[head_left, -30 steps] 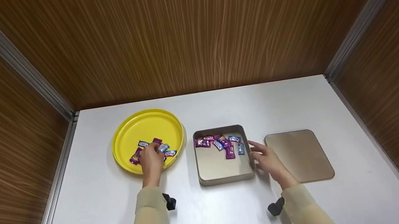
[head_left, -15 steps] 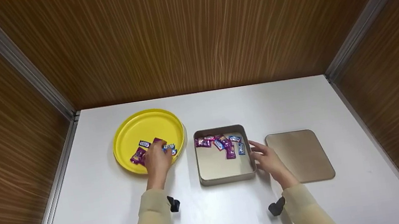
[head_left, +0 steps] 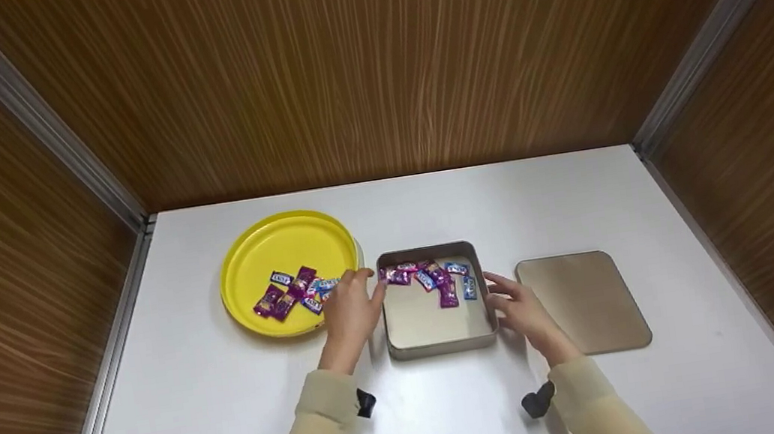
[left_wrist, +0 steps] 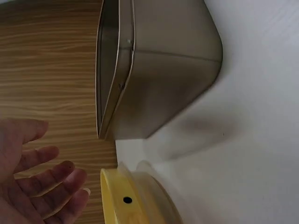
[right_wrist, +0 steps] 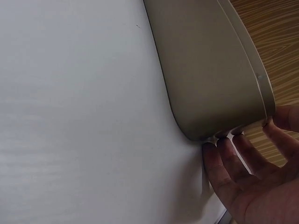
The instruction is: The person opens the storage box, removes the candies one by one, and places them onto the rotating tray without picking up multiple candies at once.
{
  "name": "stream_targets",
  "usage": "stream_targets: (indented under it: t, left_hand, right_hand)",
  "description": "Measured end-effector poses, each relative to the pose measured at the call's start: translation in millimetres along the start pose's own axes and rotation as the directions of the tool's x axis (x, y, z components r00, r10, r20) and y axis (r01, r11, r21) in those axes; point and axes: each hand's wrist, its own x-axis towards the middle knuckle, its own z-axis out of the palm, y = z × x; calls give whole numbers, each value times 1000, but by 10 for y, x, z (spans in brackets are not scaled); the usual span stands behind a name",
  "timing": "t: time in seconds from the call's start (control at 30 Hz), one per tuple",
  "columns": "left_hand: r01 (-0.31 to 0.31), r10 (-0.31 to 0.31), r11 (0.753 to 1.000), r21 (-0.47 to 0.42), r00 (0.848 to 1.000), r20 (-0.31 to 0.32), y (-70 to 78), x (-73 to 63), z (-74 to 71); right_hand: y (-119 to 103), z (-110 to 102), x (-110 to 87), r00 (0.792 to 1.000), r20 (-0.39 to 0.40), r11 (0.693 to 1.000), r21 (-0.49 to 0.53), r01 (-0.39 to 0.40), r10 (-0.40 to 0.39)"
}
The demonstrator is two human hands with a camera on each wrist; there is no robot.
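My left hand (head_left: 352, 311) is between the yellow plate (head_left: 268, 235) and the open metal tin (head_left: 442, 349), its fingertips close to the tin's left rim. In the left wrist view its fingers (left_wrist: 60, 182) are loosely bent, with nothing between them. On the plate lie several small wrapped candies (head_left: 283, 303) in purple and blue wrappers; the hand hides part of that pile. Several more candies (head_left: 446, 290) lie in the back half of the tin. My right hand (head_left: 528, 312) touches the tin's right side with its fingertips, as the right wrist view shows.
A flat metal lid (head_left: 581, 303) lies on the white table (head_left: 446, 420) to the right of the tin, partly under my right forearm. Wood-patterned panels (head_left: 366, 68) stand behind and on both sides of the table.
My left hand has moved from the candies on the plate rightward to the tin's left side, uncovering candies it hid. The right hand has stayed at the tin.
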Motion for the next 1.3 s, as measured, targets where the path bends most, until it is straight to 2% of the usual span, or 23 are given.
stream_targets:
  t: [0.2,0.43,0.57,0.77,0.97,1.1,1.3]
  left_hand:
    - [-67,65,997,23,994,83,205,-71,138]
    - [-134,129,991,25,980,153,325,-142,297]
    - [-171,154,984,53,960,235,368,-155,375]
    - [-203,149,972,120,923,354,412,-172,500]
    - [-261,172,945,197,908,381,414,-130,585]
    - [-252,144,941,227,904,404,396,-103,607]
    - [-235,128,942,238,911,392,388,-59,671]
  right_hand:
    - [17,4,-3,1000,-1,1000,-10,-21,21]
    - [33,-2,-2,1000,-7,1000,1,-13,13]
    - [39,-3,1,1000,-10,1000,-13,-16,16]
    - [-7,10,-43,1000,-11,1000,-11,-6,6]
    - [-7,5,-41,1000,-8,1000,-23,4,-5]
    - [39,-5,-22,1000,-10,1000,-29,-9,8]
    - [22,-16,-23,999,-9,999,-31,-37,37]
